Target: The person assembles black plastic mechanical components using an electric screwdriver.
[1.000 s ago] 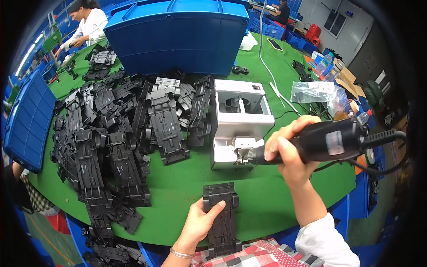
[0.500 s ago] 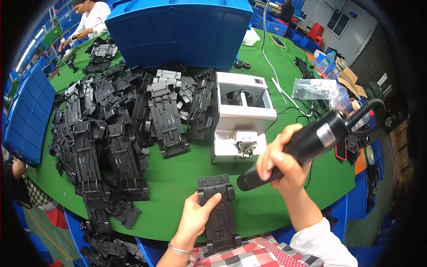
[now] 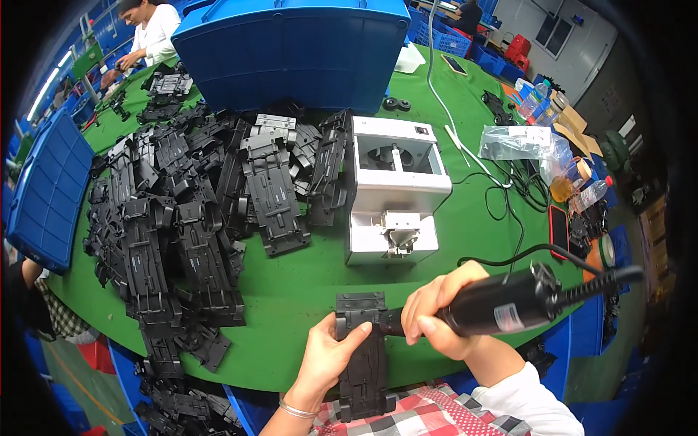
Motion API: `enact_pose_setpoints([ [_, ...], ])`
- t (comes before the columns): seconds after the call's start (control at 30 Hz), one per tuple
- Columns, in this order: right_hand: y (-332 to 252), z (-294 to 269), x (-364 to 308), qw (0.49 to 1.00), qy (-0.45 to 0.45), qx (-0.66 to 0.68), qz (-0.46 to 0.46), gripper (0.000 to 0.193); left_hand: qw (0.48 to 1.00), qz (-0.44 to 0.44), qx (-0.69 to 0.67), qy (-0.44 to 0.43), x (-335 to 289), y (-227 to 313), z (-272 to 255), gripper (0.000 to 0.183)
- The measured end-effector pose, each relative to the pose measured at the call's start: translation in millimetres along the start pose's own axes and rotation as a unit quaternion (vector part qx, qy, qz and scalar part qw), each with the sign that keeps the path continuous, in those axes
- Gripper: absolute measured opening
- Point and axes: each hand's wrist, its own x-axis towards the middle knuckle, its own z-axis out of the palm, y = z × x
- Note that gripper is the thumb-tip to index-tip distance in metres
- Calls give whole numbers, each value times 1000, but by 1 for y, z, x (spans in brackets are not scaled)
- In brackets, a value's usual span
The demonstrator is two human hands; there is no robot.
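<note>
My left hand (image 3: 324,357) grips a black plastic toy-car chassis (image 3: 363,374) near its far end, thumb on top. The chassis stands lengthwise at the table's near edge, its near end by my apron. My right hand (image 3: 445,314) is wrapped round a black electric screwdriver (image 3: 488,309), held nearly level with its cord at the right end. The screwdriver's nose meets or overlaps the chassis's right side near my left thumb; the bit itself is hidden. Beyond the hands stands a silver-white screw feeder (image 3: 400,190).
Many black chassis (image 3: 200,258) lie piled at the left. Behind the feeder stands a large blue bin (image 3: 291,62); another blue bin (image 3: 51,189) leans at far left. Cables (image 3: 509,190), a plastic bag (image 3: 518,142), bottles and a red-edged phone (image 3: 558,231) lie right. A co-worker sits far left.
My right hand has lowered the screwdriver and tipped it closer to level, bringing its nose to the chassis. The chassis has shifted slightly right and nearer me with my left hand.
</note>
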Motion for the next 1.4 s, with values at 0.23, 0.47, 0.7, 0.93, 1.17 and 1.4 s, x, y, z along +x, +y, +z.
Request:
enact_pose_setpoints([
  [0.23,-19,-12,29,985,138,76,-73,32,992,-19,-112,-60,-10,7,2,25],
  [0.47,2,-22,64,957,188,-172,-138,31,988,-61,-118,-79,-8,8,5,26],
  [0.7,-2,-4,44,988,152,-27,-12,25,981,-80,-156,-84,-7,9,2,25],
  [0.93,6,14,22,997,77,2,17,33,978,-70,-173,-89,-8,3,1,22],
  [1.17,6,15,14,992,-42,-114,13,34,989,-40,-128,-65,-11,0,6,21],
  [1.4,-10,-4,29,993,-59,95,-43,35,972,-153,-102,-147,-37,1,6,30],
])
